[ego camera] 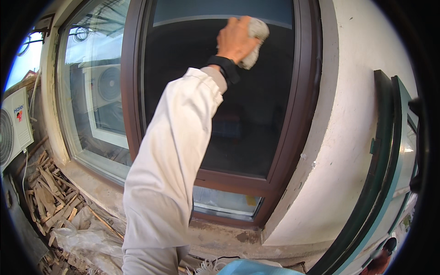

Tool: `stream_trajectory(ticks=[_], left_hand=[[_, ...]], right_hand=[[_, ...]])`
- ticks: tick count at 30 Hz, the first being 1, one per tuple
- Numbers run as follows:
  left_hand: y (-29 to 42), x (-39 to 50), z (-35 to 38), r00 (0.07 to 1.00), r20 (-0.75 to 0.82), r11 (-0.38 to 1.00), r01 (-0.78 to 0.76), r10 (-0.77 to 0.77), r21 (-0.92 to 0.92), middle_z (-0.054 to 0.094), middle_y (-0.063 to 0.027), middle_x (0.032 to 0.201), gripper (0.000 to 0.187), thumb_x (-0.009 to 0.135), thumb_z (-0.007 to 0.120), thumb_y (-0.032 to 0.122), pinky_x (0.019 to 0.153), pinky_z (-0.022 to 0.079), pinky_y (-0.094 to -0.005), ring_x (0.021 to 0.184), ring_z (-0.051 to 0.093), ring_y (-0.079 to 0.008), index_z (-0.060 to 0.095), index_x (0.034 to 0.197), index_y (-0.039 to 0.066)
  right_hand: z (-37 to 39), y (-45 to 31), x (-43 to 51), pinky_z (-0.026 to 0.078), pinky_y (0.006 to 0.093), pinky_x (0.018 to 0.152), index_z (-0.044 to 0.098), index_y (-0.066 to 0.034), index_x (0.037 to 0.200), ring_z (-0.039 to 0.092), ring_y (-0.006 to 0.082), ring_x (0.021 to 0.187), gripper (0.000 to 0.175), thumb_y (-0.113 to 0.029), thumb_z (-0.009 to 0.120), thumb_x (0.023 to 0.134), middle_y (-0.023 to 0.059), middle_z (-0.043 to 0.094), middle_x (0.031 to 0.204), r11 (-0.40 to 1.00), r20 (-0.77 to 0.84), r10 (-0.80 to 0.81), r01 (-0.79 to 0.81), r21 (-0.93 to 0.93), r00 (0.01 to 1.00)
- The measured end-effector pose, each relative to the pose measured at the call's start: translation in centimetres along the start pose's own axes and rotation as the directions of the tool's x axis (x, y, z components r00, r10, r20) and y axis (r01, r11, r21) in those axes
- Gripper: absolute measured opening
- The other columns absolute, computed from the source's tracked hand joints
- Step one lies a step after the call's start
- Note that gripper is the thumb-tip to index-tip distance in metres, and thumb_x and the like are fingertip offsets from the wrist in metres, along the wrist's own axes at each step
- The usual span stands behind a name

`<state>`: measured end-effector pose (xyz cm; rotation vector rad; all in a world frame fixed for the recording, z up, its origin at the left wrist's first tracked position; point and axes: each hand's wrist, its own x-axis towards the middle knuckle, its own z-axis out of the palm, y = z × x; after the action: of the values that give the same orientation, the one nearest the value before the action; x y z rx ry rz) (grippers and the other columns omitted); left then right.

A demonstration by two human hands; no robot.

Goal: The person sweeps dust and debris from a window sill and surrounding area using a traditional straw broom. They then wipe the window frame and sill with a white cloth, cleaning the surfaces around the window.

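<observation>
My left hand point(236, 39), with a black band on the wrist and a pale long sleeve, grips a whitish, fluffy cloth or pad point(256, 41). The hand is raised in front of the upper part of a dark window pane point(254, 113), its back towards me. Whether the cloth touches the surface is hard to tell. Around the pane runs a brown window frame point(233, 175), with a narrow lower pane point(225, 202) beneath it. My right hand is out of view. At the bottom edge lie light-blue material point(254, 267) and white strands point(208, 267).
Left are a reflective glass pane point(99, 79), an outdoor air-conditioner unit point(17, 127), a heap of broken wood point(51, 192) and clear plastic sheeting point(89, 237). A dark green frame point(374, 165) leans by the white wall point(357, 137). A blurred reddish-brown shape point(378, 263) shows lower right.
</observation>
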<state>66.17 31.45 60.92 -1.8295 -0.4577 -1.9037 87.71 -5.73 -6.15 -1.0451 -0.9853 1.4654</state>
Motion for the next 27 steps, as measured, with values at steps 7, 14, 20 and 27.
stream_trajectory(ticks=[7,14,20,27], left_hand=[[7.9,-4.2,3.3,0.948,0.138,0.949,-0.261,0.286,-0.178,0.059,-0.0134,0.101,0.046,0.071,0.073,0.004,0.077,0.054,-0.0438,0.09,0.064,-0.0345,0.063,0.115,0.011],[-2.0,-1.6,-0.4,0.986,-0.154,0.984,-0.036,0.063,0.174,0.058,-0.0138,0.108,0.052,0.07,0.077,0.011,0.078,0.054,-0.0444,0.095,0.063,-0.0366,0.06,0.119,0.013],[-13.1,-4.0,-7.9,0.918,-0.343,0.856,0.331,-0.197,0.396,0.055,-0.0193,0.108,0.048,0.077,0.075,0.019,0.079,0.052,-0.0489,0.097,0.062,-0.0414,0.057,0.121,0.013],[-18.1,-10.7,-14.0,0.852,-0.361,0.732,0.515,-0.379,0.447,0.056,-0.0214,0.111,0.053,0.078,0.073,0.027,0.08,0.05,-0.0516,0.093,0.062,-0.0461,0.053,0.124,0.012]], right_hand=[[0.1,0.5,-0.6,0.054,0.0362,0.072,0.06,-0.0049,0.123,0.064,0.0221,0.09,0.037,-0.023,0.066,0.091,0.0095,0.066,0.111,0.979,-0.339,0.187,-0.146,0.144,0.922],[2.6,-3.7,-1.1,0.055,0.0352,0.07,0.063,-0.0034,0.119,0.065,0.0218,0.085,0.035,-0.021,0.069,0.089,0.0083,0.069,0.097,0.978,-0.398,0.203,-0.202,0.044,0.895],[3.0,-3.9,-2.0,0.053,0.0292,0.066,0.063,-0.0031,0.118,0.064,0.018,0.081,0.033,-0.019,0.068,0.089,0.008,0.068,0.094,0.971,-0.385,0.222,-0.169,0.166,0.896],[0.9,-1.1,-0.3,0.051,0.0271,0.064,0.061,-0.0024,0.118,0.063,0.0163,0.08,0.029,-0.015,0.061,0.092,0.0065,0.067,0.095,0.957,-0.283,0.287,-0.262,0.123,0.915]])
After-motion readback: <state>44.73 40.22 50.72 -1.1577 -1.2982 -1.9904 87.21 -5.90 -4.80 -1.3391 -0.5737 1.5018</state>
